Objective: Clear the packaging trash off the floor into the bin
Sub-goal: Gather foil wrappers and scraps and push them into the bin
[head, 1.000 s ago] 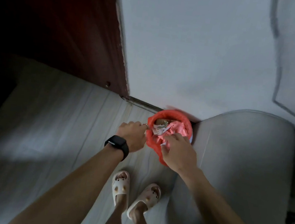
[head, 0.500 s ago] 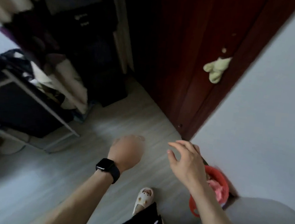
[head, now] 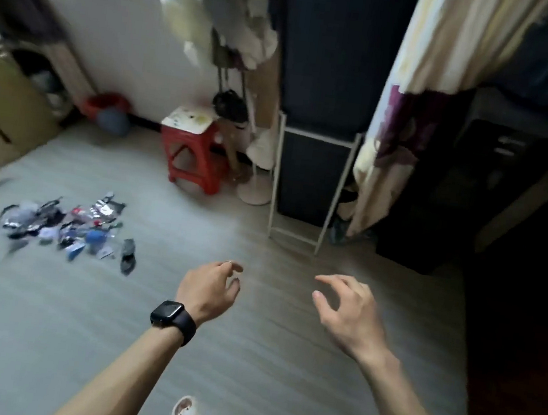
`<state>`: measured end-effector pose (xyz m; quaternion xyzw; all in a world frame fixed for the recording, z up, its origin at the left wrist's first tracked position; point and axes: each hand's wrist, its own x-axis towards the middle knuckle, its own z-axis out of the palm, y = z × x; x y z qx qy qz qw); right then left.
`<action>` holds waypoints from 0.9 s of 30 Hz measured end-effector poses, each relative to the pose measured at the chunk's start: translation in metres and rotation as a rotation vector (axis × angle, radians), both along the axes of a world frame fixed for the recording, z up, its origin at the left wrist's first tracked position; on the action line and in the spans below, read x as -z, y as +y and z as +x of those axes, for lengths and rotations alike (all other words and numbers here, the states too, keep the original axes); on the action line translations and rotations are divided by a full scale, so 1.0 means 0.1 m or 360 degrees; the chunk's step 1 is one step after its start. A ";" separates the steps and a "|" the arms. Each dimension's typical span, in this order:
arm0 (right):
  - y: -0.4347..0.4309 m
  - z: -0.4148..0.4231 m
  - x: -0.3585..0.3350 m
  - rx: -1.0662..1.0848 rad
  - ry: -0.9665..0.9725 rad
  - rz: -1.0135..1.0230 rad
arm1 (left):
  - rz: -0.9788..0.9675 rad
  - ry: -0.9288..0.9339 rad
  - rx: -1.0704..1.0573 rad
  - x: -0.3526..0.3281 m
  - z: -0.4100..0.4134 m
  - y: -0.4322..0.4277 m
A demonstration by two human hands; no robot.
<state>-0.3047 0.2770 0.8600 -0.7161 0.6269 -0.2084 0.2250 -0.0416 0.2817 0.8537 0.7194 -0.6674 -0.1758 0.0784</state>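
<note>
We turned from bin; left hand (head: 209, 289), right hand (head: 346, 311) loosely curled, holding nothing. Ahead, wrapper pile (head: 66, 230) on floor (head: 247, 359) awaits next load.

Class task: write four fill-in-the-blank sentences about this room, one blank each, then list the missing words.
The stool is ____ in colour.
The left hand wears a watch that is ____.
The left hand and the right hand hold ____.
The trash lies on the floor, to the ____ of both hands.
Missing words: red, black, nothing, left.
</note>
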 end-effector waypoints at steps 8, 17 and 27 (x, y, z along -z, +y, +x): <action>-0.34 2.57 -0.14 -0.0725 0.0047 -0.0005 | 0.0042 0.0095 -0.0798 -0.03 2.43 0.67; -0.49 4.66 -0.17 -0.1106 0.0177 0.0071 | 0.0044 0.0082 -0.1205 -0.12 4.29 1.03; -0.96 6.10 0.30 -0.1275 0.0289 0.0247 | 0.0187 -0.0013 -0.1425 0.20 5.65 1.23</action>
